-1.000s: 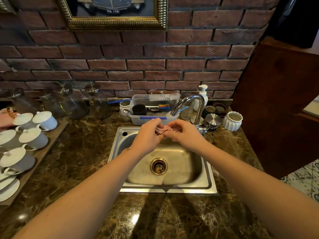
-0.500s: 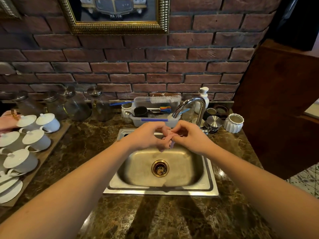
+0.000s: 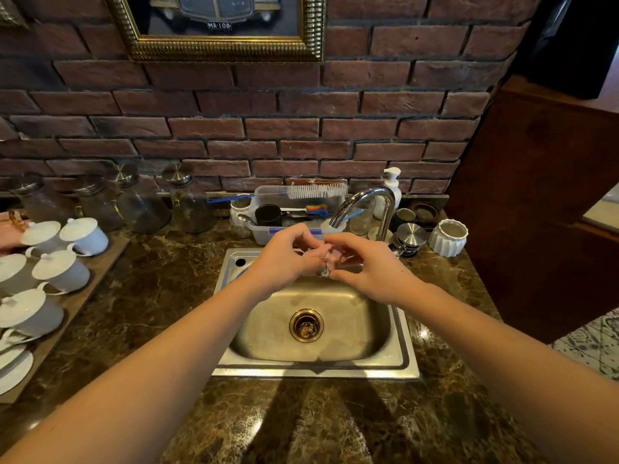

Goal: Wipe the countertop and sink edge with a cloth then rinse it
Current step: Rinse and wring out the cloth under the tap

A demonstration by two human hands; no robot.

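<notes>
A small pinkish cloth point(image 3: 327, 255) is bunched between my two hands over the back of the steel sink point(image 3: 315, 365). My left hand point(image 3: 284, 259) grips it from the left and my right hand point(image 3: 368, 269) pinches it from the right, just below the spout of the chrome faucet point(image 3: 365, 204). Most of the cloth is hidden by my fingers. I cannot tell whether water is running. Dark brown marble countertop point(image 3: 160, 296) surrounds the sink.
A clear plastic bin point(image 3: 264, 236) with brushes stands behind the sink, a soap pump bottle point(image 3: 392, 185) beside the faucet. Several white lidded cups point(image 3: 60, 269) sit on a board at the left, glass jars point(image 3: 187, 205) behind them. A white ribbed pot point(image 3: 449, 237) and wooden panel point(image 3: 536, 202) are at the right.
My hands have kept working the cloth under the spout, fingers shifting around it. The camera view has dropped slightly, showing more of the picture frame on the wall.
</notes>
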